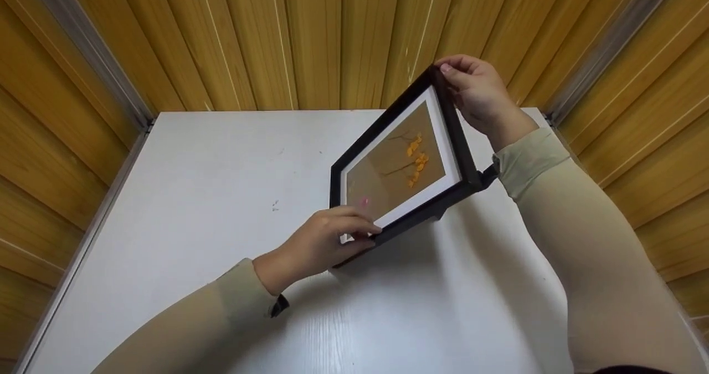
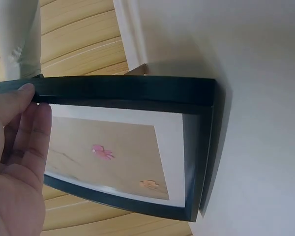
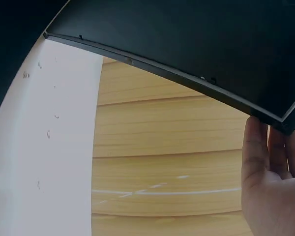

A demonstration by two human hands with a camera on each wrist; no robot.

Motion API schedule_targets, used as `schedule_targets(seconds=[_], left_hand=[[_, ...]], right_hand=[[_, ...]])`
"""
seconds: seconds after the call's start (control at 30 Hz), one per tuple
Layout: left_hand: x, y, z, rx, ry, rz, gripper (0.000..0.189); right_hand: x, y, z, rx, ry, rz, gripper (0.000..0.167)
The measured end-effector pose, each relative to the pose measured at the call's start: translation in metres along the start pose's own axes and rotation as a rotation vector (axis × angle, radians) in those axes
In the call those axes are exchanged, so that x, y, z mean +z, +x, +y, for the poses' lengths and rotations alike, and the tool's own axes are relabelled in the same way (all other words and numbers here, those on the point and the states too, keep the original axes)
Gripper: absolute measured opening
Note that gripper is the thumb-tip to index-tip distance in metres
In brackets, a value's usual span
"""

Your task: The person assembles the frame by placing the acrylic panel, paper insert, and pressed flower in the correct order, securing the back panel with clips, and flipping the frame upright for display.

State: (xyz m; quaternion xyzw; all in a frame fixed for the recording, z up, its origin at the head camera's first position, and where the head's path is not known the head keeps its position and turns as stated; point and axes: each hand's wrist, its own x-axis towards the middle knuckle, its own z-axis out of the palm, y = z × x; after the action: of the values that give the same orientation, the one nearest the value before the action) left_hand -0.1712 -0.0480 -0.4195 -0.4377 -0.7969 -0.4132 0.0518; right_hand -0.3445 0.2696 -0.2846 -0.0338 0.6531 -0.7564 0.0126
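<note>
A dark picture frame (image 1: 451, 130) with a white mat and pressed orange flowers stands tilted above the white table. Its lower left corner appears to meet the tabletop. My left hand (image 1: 327, 235) pinches the near lower edge between thumb and fingers; the left wrist view shows this hand (image 2: 19, 152) on the frame's rim (image 2: 128, 91), with a pink flower behind the glass. At the upper right corner my right hand (image 1: 479, 94) grips the frame. In the right wrist view the right hand (image 3: 275, 172) holds a corner of the frame's black back (image 3: 177, 44).
The white table (image 1: 221, 169) has a few small dark marks. Yellow wood-plank walls (image 1: 310, 41) rise behind it and on both sides, with grey metal strips (image 1: 111, 58) at the corners.
</note>
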Motion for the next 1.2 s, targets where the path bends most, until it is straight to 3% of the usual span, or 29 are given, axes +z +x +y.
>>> schedule_targets(seconds=[0.13,0.23,0.33,0.47,0.57,0.73,0.83,0.93,1.2], left_hand=[[-0.009,-0.006,-0.002,-0.079,-0.124,-0.026,0.029],[-0.019,-0.008,-0.012,-0.184,-0.191,0.001,0.029],[-0.030,-0.005,-0.031,-0.368,-0.301,0.031,0.036],[-0.043,0.009,-0.065,-0.668,-0.538,0.038,0.053],[-0.050,0.022,-0.090,-0.786,-0.574,0.031,0.059],[-0.053,0.046,-0.124,-0.785,-0.428,-0.031,0.059],[-0.048,0.058,-0.136,-0.746,-0.372,-0.100,0.065],[-0.039,0.066,-0.145,-0.715,-0.345,-0.145,0.070],[-0.025,0.072,-0.154,-0.699,-0.261,-0.123,0.053]], right_hand=[[0.002,-0.024,-0.001,0.061,0.045,0.067,0.013],[-0.001,-0.054,-0.004,0.083,0.137,0.085,0.013],[-0.003,-0.092,-0.004,0.053,0.178,0.058,0.013],[0.001,-0.144,0.003,0.033,0.110,0.013,0.014],[0.006,-0.177,0.008,0.017,0.102,-0.040,0.022],[0.016,-0.208,0.013,-0.041,0.137,-0.137,0.051],[0.024,-0.215,0.013,-0.031,0.105,-0.132,0.062],[0.027,-0.218,0.014,-0.007,0.046,-0.110,0.060],[0.030,-0.221,0.018,-0.016,-0.035,-0.074,0.058]])
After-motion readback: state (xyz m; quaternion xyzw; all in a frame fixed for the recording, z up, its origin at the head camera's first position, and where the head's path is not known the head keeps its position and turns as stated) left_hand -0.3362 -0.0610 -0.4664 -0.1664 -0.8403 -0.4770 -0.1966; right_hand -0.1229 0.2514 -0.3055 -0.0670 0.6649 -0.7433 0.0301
